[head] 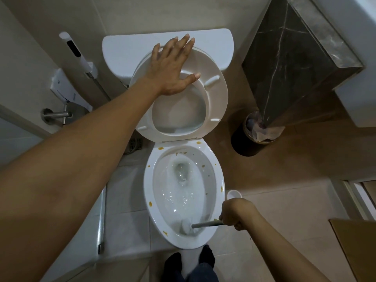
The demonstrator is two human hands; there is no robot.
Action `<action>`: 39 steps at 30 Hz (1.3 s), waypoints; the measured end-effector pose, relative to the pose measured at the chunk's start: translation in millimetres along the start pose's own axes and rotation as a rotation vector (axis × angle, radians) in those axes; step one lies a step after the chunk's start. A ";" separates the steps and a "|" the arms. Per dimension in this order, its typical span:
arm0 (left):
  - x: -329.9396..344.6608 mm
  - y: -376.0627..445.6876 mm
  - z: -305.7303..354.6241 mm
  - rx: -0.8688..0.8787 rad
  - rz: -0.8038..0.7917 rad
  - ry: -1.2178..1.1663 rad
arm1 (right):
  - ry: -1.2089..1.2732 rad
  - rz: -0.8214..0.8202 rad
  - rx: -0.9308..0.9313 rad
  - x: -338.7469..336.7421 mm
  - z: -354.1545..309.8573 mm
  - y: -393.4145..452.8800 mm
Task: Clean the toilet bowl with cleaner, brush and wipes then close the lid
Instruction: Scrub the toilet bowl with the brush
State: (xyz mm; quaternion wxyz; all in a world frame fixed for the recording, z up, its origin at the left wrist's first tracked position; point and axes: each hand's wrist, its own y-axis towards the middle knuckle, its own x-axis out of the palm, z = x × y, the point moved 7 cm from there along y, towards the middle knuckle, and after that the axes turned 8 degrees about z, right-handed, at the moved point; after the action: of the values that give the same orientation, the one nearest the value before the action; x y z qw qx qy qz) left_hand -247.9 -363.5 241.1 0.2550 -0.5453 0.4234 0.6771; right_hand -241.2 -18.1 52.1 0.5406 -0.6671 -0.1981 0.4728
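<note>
Starting at the left wall: a white plastic bidet sprayer (74,50) hangs beside a brushed-metal paper holder (54,114), and a square metal floor drain (136,143) sits in pale glossy tile. The left hand (173,68) lies flat with fingers spread and straight, pressing against the raised seat (216,94), a smooth white oval ring tilted back towards the glazed ceramic cistern (126,51); nothing is grasped by it. Below, the toilet bowl (149,188) stands uncovered, its rounded white rim marked with several yellow-brown spots, more of them speckling the inner wall. Water inside is foamy and agitated around the outlet. The brush (189,225) is in the near end of the bowl, its pale bristle head against the inner wall just under the rim, its thin grey handle running out to the right. The right hand (237,215) is clenched round that handle's end. Just beyond the knuckles a small round white holder (234,194) stands on the floor beside the bowl. Dark socks (207,259) show at the pedestal's foot. Further right, a dark cylindrical bin (242,139) with a crumpled liner sits under a dark veined stone column (284,62). A cardboard box (358,247) occupies the lower right corner.
</note>
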 end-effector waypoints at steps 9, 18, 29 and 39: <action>-1.7 -1.1 0.5 0.005 -0.007 -0.004 | 0.548 -0.145 0.254 44.2 59.6 36.0; -1.8 -0.7 0.7 0.008 -0.002 0.002 | 0.645 -0.330 0.294 33.4 92.0 26.0; -1.5 -1.2 0.8 0.001 0.005 0.004 | 0.655 -0.254 0.358 35.6 84.1 15.8; -1.5 -0.1 -0.2 0.006 -0.001 0.009 | 0.472 0.161 0.092 73.5 31.9 13.3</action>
State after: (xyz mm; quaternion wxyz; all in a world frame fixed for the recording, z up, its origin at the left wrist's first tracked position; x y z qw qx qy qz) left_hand -247.3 -363.4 242.5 0.2551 -0.5480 0.4262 0.6731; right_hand -236.6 51.5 10.5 0.5624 -0.7472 0.0090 0.3540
